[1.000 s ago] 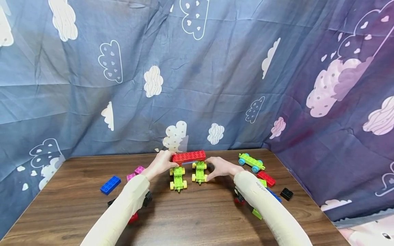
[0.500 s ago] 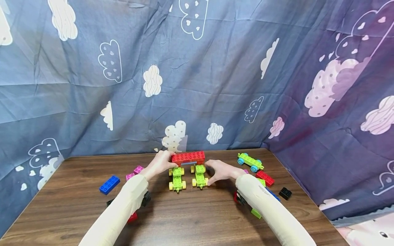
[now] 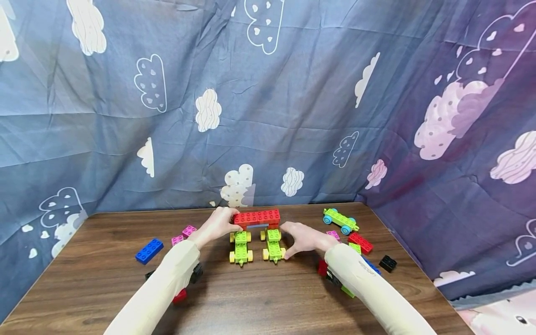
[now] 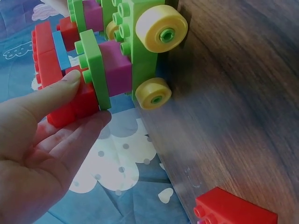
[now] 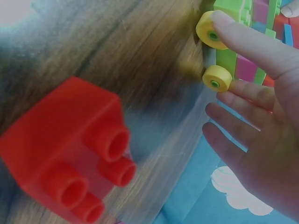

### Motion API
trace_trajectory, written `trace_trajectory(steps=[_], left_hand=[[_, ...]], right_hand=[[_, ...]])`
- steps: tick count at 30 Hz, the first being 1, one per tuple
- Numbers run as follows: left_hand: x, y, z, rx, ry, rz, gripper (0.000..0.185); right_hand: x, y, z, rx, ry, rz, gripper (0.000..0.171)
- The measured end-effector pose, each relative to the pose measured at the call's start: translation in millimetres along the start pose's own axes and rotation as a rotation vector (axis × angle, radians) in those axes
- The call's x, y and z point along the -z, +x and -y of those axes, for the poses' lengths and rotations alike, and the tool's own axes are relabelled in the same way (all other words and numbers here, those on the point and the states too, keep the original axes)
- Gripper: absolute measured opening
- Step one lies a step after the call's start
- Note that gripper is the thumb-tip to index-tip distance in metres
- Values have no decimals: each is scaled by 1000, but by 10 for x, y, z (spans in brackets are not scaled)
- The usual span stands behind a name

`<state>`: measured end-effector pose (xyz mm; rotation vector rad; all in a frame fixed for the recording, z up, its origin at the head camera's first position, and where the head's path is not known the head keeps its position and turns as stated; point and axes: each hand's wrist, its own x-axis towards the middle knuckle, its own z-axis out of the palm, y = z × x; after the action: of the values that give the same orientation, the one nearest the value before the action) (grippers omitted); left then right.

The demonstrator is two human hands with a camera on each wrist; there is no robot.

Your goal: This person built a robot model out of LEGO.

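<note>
Two green toy car bases with yellow wheels stand side by side, the left car base (image 3: 240, 249) and the right car base (image 3: 274, 249). Long red building bricks (image 3: 257, 217) span their far ends, with a thin blue piece (image 4: 60, 49) underneath. My left hand (image 3: 217, 225) pinches the red bricks at the left end between thumb and fingers. A magenta brick (image 4: 116, 67) sits lower in that stack. My right hand (image 3: 307, 237) lies along the right car's outer side. Its thumb touches the near yellow wheel (image 5: 210, 30), and its mostly straight fingers lie by the far wheel (image 5: 217, 78).
Another green car base with blue wheels (image 3: 341, 221) stands at the back right. Loose bricks lie on both sides: a blue brick (image 3: 149, 251), pink bricks (image 3: 189, 231), a red brick (image 3: 360, 243) and a black brick (image 3: 387, 264). A cloud-print curtain (image 3: 268, 116) hangs behind the table.
The joined cars and red bricks have come a little toward me, both hands moving with them. The right car has shifted most and now stands nearly level with the left one.
</note>
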<state>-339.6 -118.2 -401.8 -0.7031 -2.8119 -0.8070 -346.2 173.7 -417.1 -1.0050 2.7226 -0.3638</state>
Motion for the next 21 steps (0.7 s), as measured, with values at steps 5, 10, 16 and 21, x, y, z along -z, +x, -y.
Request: trace_trajectory(steps=[5,10,16,21], left_hand=[[-15,-43,-7,-18,-15,6,25],[-26,-91,-9,-25,-43,1,23],[-36,-116,-13,-52,-42,-9,24],[-25,-132,-28,-55,-53,-5,24]], right_hand=[[-22,-56,34,11,-13,-14,84],[-50,-107,54,33,-58,-34,81],[-75,-171,59,66,-94,-61,74],[-87,-215,64,82,-101,-77,72]])
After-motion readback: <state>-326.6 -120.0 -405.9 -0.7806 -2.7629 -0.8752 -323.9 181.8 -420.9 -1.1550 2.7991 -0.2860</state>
